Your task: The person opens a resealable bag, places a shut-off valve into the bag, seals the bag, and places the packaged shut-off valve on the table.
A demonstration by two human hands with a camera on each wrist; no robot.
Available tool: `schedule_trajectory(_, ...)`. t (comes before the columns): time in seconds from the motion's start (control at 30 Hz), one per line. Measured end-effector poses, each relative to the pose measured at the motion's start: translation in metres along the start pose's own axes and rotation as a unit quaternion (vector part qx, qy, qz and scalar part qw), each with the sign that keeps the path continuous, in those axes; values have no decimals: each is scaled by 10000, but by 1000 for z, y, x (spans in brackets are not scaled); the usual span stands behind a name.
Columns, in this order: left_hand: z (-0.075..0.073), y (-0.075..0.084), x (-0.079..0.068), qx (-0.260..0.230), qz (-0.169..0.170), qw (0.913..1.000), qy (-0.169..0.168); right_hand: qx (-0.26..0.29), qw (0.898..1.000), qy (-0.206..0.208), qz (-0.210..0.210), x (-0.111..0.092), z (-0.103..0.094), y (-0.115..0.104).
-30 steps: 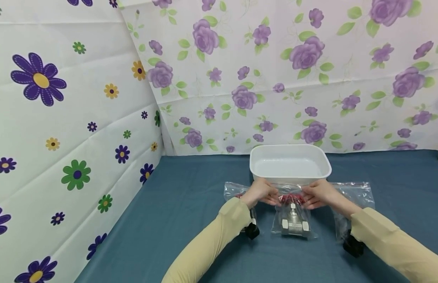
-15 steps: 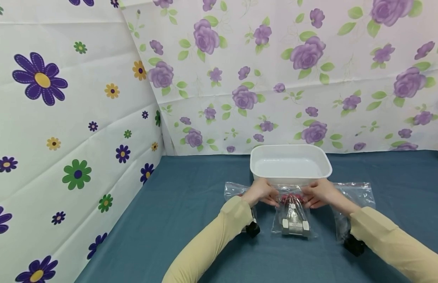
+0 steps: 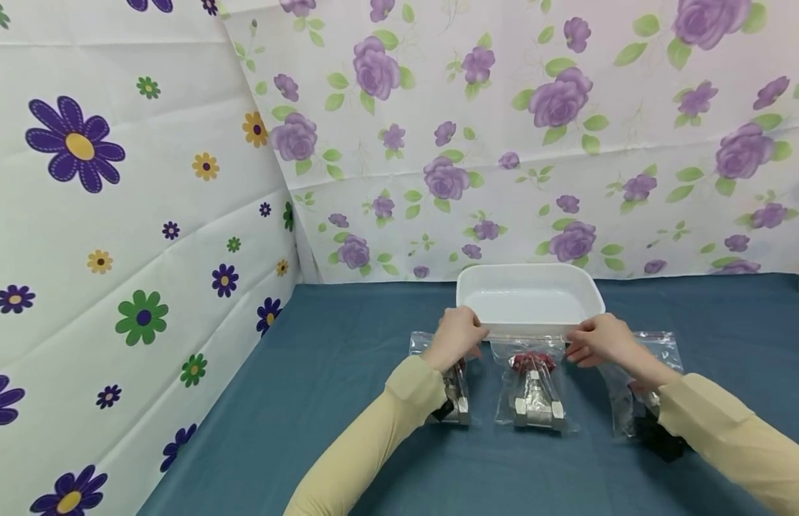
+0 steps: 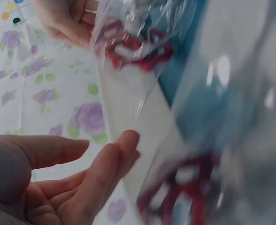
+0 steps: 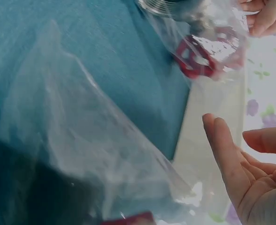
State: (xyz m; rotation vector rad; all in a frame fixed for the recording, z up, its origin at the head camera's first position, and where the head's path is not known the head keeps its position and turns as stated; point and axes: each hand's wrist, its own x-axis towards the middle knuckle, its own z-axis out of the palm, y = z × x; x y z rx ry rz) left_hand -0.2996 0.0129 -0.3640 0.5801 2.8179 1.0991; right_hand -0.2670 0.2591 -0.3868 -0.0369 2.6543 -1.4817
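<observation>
In the head view a valve point(image 3: 539, 410) with a red handwheel point(image 3: 532, 362) lies in a clear zip bag point(image 3: 502, 351) in front of the white tub. My left hand point(image 3: 453, 337) is just left of the bag's top corner and over a second bagged valve point(image 3: 460, 401). My right hand point(image 3: 602, 340) hovers off the opposite corner, beside a third clear bag point(image 3: 660, 347), whose contents my arm mostly hides. Both wrist views show thumb and fingers apart with nothing between them, on the left hand point(image 4: 77, 183) and the right hand point(image 5: 250, 173).
The white tub point(image 3: 522, 330) stands directly behind the bags, with its inside bare. A blue cloth point(image 3: 360, 358) covers the table. Flowered sheets point(image 3: 405, 129) hang behind and along the left side.
Both hands have let go of the middle bag's top corners and moved apart, left hand leftward and right hand rightward. The bagged valve stays in place and its bag top lies flatter.
</observation>
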Motion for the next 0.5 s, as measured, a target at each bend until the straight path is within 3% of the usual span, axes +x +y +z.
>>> schedule_trajectory(0.13, -15, -2, 4, 288, 328, 9976, 533, -295, 9985, 162, -442, -6, -17, -5)
schedule_trajectory(0.23, -25, -7, 5, 550, 544, 9925, 945, -859, 9908, 362, -980, -13, -31, -7)
schedule_trajectory(0.5, -49, -29, 9, 736, 987, 9824, 1402, -2164, 9464, 1403, -1942, -25, -65, -5)
